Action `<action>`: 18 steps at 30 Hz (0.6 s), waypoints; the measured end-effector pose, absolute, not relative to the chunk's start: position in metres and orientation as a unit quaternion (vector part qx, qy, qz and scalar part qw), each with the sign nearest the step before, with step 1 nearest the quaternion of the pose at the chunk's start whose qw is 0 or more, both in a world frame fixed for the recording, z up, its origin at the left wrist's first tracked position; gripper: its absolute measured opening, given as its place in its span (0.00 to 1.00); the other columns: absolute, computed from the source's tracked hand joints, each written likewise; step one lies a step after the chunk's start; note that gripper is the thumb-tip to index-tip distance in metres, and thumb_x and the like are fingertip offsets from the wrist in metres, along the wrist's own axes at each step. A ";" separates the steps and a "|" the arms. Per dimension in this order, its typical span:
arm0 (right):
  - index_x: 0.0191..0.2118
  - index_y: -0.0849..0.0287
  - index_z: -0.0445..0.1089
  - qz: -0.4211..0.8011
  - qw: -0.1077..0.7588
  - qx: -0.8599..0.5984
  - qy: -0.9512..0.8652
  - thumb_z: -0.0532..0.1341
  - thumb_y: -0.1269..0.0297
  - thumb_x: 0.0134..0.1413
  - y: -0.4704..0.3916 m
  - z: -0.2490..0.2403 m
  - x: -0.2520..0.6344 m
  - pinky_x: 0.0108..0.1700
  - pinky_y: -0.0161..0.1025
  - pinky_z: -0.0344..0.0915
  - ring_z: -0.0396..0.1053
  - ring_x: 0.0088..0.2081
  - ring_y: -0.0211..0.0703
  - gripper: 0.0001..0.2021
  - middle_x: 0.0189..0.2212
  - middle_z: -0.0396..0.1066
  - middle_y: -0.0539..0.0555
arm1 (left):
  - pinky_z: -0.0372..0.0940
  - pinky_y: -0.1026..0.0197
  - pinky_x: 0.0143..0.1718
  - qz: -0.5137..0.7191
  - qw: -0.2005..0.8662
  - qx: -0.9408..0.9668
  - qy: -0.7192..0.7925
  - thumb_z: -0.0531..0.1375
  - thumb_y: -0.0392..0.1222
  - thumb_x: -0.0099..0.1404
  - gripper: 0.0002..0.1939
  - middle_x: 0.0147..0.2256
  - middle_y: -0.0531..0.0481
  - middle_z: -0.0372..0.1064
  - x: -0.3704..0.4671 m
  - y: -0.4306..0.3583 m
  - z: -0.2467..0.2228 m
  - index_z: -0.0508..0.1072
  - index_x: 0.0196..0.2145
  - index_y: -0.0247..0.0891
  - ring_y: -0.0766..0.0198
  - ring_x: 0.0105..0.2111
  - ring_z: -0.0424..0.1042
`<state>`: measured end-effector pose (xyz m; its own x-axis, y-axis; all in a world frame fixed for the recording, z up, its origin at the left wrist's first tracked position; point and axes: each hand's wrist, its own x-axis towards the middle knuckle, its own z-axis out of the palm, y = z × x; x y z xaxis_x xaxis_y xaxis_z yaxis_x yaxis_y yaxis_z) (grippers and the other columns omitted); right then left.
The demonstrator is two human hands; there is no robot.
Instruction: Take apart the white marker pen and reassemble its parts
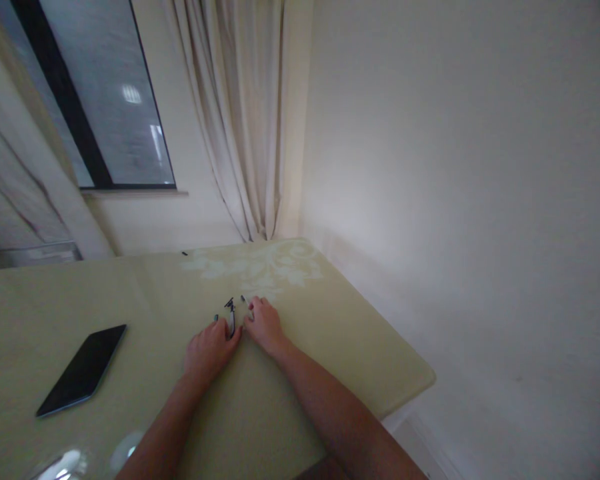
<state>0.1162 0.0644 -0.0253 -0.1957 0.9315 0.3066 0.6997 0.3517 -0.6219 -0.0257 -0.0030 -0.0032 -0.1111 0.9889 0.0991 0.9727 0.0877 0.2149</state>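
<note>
Nearest the camera, at the bottom of the frame, both forearms stretch out over the pale green table (330, 347), and a glossy glare patch shines at the lower left edge. Moving up, the left hand (209, 350) lies knuckles-up in the middle of the frame, fingers curled loosely, its fingertips touching a small dark tool (231, 315) that looks like a tiny clip or screwdriver, too small to name for sure; whether it is truly pinched or only steadied, I cannot tell. Just beside it, the right hand (264, 325) rests flat and relaxed, fingers extended toward a tiny dark bit (243, 298) lying just off its fingertips, gripping nothing that shows. Another dark speck (216, 317) sits at the left hand's fingertips. With pieces this small, the work would go best with fingertips kept low, the loose bits gathered close, and slow moves so nothing skids on the smooth top. Out to the left, well apart from the hands, a dark phone (83, 370) lies face up, out of the way. Farther back, a white floral pattern (260, 267) decorates the table, and one more small dark piece (184, 253) lies near the far edge. Beyond that, cream curtains (240, 113) hang at centre, a window (105, 100) fills the upper left, and a bare wall (455, 167) closes the right.
</note>
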 end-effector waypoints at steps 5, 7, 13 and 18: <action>0.40 0.59 0.71 0.269 0.422 -0.524 -0.689 0.66 0.68 0.58 0.062 -0.020 0.136 0.41 0.36 0.63 0.67 0.35 0.40 0.05 0.35 0.70 0.51 | 0.62 0.53 0.35 0.120 0.034 0.651 0.749 0.48 0.52 0.74 0.18 0.38 0.40 0.78 -0.022 -0.002 0.006 0.71 0.35 0.42 0.47 0.38 0.78; 0.36 0.59 0.71 0.280 0.459 -0.490 -0.686 0.63 0.66 0.61 0.057 -0.017 0.144 0.41 0.36 0.62 0.66 0.34 0.39 0.03 0.33 0.69 0.50 | 0.61 0.55 0.35 0.176 0.007 0.648 0.741 0.49 0.51 0.74 0.17 0.37 0.42 0.78 -0.021 -0.005 0.009 0.70 0.34 0.42 0.51 0.36 0.77; 0.40 0.57 0.71 0.456 0.562 -0.332 -0.605 0.55 0.40 0.68 0.035 -0.005 0.144 0.37 0.37 0.63 0.66 0.34 0.41 0.24 0.32 0.69 0.52 | 0.62 0.58 0.39 0.332 -0.051 0.752 0.567 0.52 0.52 0.74 0.18 0.29 0.48 0.71 -0.002 -0.022 0.012 0.68 0.29 0.43 0.58 0.32 0.71; 0.38 0.56 0.69 0.607 0.525 -0.252 -0.541 0.64 0.38 0.58 0.030 0.016 0.152 0.28 0.34 0.55 0.59 0.25 0.37 0.23 0.24 0.63 0.46 | 0.62 0.58 0.35 0.416 0.107 0.733 0.528 0.54 0.58 0.72 0.21 0.27 0.49 0.67 0.002 -0.024 0.017 0.70 0.28 0.41 0.60 0.29 0.67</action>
<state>0.1521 0.0298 0.0158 -0.3215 0.9100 0.2619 -0.3652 0.1361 -0.9209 0.0020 -0.0237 0.0174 0.0967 0.8629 0.4960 0.6842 -0.4195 0.5965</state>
